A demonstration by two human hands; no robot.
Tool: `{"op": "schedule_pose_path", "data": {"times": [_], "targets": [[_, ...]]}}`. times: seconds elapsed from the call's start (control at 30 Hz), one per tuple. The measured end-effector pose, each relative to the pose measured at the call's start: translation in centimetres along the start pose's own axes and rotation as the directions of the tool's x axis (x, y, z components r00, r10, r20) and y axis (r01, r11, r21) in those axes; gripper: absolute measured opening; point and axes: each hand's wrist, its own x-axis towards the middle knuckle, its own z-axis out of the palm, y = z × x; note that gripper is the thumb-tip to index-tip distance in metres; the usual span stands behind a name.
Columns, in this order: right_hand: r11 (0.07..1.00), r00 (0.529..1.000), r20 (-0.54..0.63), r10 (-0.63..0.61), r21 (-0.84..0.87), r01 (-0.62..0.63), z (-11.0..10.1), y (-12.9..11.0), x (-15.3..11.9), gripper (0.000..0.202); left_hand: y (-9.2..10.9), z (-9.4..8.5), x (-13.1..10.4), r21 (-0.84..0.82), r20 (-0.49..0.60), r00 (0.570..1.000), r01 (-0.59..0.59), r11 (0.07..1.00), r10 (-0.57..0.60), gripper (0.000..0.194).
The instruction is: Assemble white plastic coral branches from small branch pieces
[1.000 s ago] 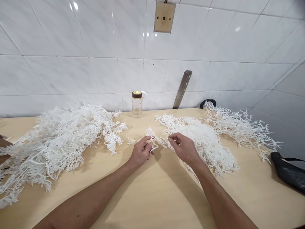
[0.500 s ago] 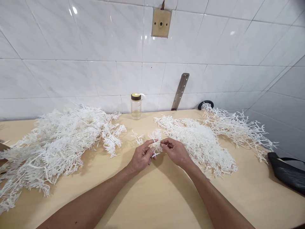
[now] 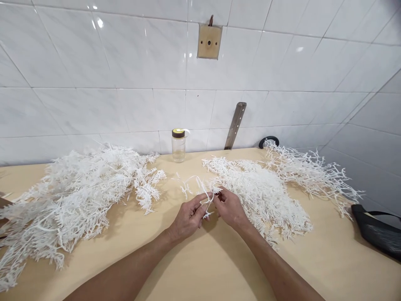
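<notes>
Near the middle of the table, my left hand (image 3: 189,216) pinches a thin white branching piece (image 3: 205,196) between thumb and fingers. My right hand (image 3: 229,206) is closed on the piece's right side, fingertips close to those of my left hand. Thin curved strands of it rise above both hands. A big heap of white branching pieces (image 3: 90,188) lies to the left. Another dense heap (image 3: 261,188) lies just right of my right hand, and looser, longer branches (image 3: 310,169) spread beyond it.
A clear bottle with a dark and yellow lid (image 3: 178,145) stands at the table's back edge. A metal strip (image 3: 235,126) leans on the tiled wall. A black ring-shaped object (image 3: 268,141) is behind the right heap, and a black item with a strap (image 3: 377,230) lies far right.
The view has tilted up slightly. The white piece between my hands has turned, and its curved strands now stick up higher. My right fingers have shifted on it.
</notes>
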Motion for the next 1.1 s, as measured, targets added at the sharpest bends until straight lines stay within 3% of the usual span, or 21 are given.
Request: {"op": "schedule_pose_path", "data": {"times": [0.27,0.37,0.57,0.73,1.1], "targets": [[0.994,0.974,-0.226,-0.016,-0.109,-0.008,-0.4,-0.1,0.1,0.012,0.1,0.5,-0.3,-0.214,0.039,0.987,0.160,0.964,-0.156,0.054],[0.991,0.951,-0.292,-0.106,-0.104,0.079,-0.4,-0.2,-0.1,0.015,0.3,0.6,-0.2,-0.299,0.050,0.979,0.201,0.933,-0.195,0.055],[0.947,0.876,-0.358,-0.322,-0.118,0.299,-0.1,-0.9,-0.6,0.026,1.3,0.3,-0.2,-0.417,0.061,0.985,0.171,0.893,-0.160,0.041],[0.902,0.814,-0.394,-0.427,-0.127,0.412,0.0,-1.4,-1.0,0.029,1.8,-0.1,0.1,-0.443,-0.061,0.976,0.160,0.882,-0.207,0.038],[0.901,0.837,-0.371,-0.401,0.003,0.433,0.2,-0.9,-1.1,0.024,1.0,-0.8,0.8,-0.497,-0.096,0.960,0.181,0.849,-0.262,0.033]]}}
